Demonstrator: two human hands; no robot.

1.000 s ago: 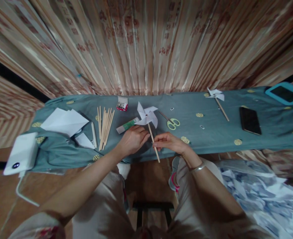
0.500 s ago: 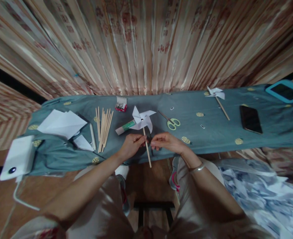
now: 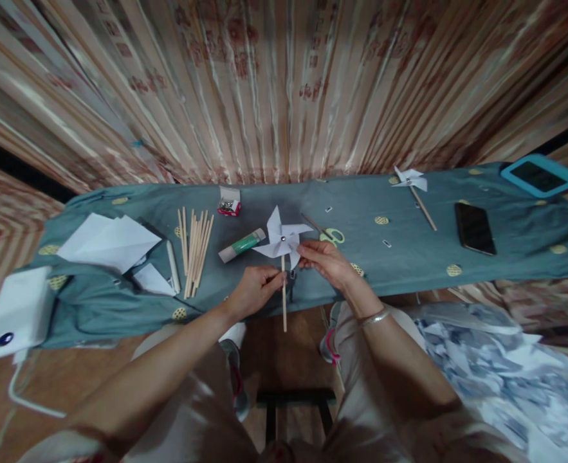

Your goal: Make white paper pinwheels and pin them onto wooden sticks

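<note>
A white pinwheel (image 3: pixel 283 240), seemingly paper, spreads 4 blades (image 3: pixel 299 229).

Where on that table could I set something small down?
The widest bare stretch is between the scissors and black phone, though a tiny piece lies there. Another is right of the phone, nearer than the blue device. It's crowded leftward, with papers and wooden sticks, and midway, where the left hand and right hand are on a pinwheel beside a green-labelled tube.

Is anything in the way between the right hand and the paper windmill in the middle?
No, nothing visible. The right hand is right at a blade of the paper windmill. The scissors lie beyond that hand, not between them.
</note>
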